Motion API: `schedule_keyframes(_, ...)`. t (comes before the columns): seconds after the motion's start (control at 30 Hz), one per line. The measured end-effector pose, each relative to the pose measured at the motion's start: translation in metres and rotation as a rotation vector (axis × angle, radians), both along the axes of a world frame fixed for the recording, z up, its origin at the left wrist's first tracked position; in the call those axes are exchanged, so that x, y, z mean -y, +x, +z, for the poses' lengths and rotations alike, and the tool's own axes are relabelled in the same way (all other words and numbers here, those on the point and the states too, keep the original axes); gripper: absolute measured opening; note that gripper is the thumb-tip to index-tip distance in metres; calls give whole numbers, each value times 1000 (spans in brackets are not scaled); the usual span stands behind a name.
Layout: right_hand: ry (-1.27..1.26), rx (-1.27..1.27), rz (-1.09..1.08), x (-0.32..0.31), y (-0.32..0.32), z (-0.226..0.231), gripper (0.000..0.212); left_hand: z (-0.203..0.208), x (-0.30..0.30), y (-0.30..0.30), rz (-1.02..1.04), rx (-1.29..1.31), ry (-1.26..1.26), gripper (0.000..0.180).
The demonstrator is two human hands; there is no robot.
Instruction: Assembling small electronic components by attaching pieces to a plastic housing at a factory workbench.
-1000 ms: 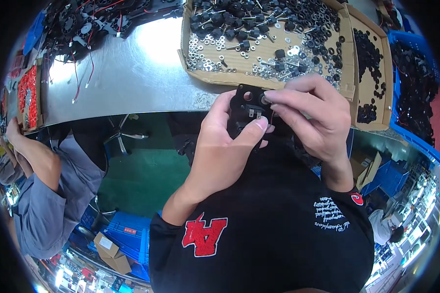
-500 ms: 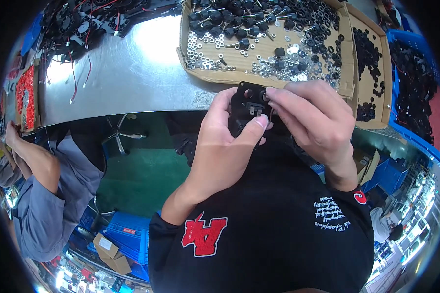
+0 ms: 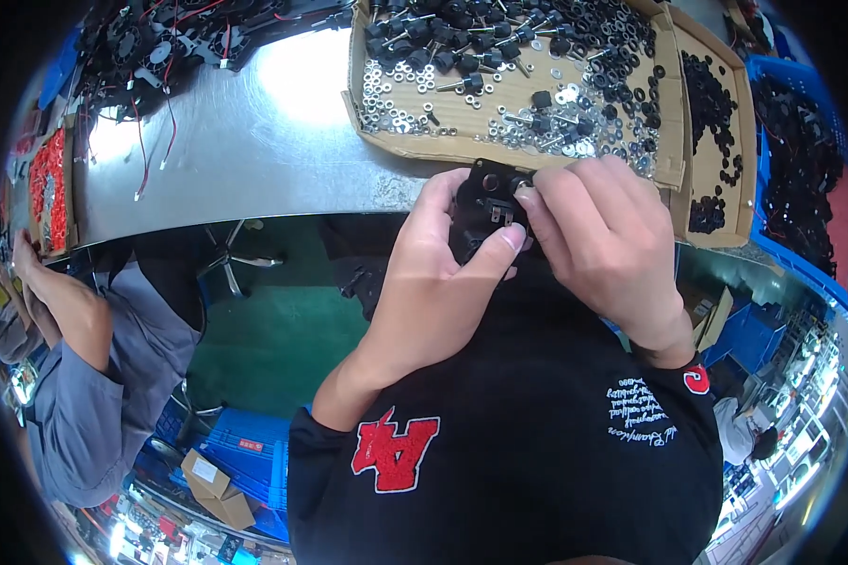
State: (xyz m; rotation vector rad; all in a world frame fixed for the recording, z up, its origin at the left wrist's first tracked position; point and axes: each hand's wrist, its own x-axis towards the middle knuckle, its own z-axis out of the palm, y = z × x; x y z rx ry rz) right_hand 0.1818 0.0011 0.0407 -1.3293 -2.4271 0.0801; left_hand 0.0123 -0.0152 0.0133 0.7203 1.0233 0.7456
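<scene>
My left hand (image 3: 440, 273) is closed round a small black plastic part (image 3: 489, 192) with round holes and metal prongs on its face. Its thumb presses the face just below the prongs. My right hand (image 3: 605, 231) pinches at the upper right corner of that part, thumb and fingertips together over a small round fitting (image 3: 520, 185). What exactly the fingertips grip is mostly hidden by them. Both hands are held up at the near edge of the bench, just in front of a cardboard tray (image 3: 499, 153).
The tray holds black knobs with metal shafts (image 3: 469, 83), nuts (image 3: 386, 115) and washers. Right of it stand a second cardboard tray (image 3: 703, 141) and a blue crate (image 3: 824, 271). Wired black fans (image 3: 165, 52) lie far left on the metal bench (image 3: 245, 160). A co-worker (image 3: 127, 377) sits left.
The right hand's fingers have curled in and turned over the corner of the black part. The part and left hand have shifted slightly right and down.
</scene>
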Motion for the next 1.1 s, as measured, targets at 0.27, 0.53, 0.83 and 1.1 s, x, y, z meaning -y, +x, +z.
schedule_keyframes(0.27, -131, -135, -6, -5, 1, -1, 13, -1, 0, 1, 23, -28, 1, 45)
schedule_keyframes(0.53, -325, -176, -76, -5, 5, 10, 12, -2, 1, 2, 5, -17, -2, 43)
schedule_keyframes(0.83, -237, -107, -12, -7, 1, 9, 13, -14, 4, -2, -38, -211, 166, 52)
schedule_keyframes(1.1, -243, -80, -106, -1, -2, -6, 21, -10, 3, 0, 2, -127, 100, 49)
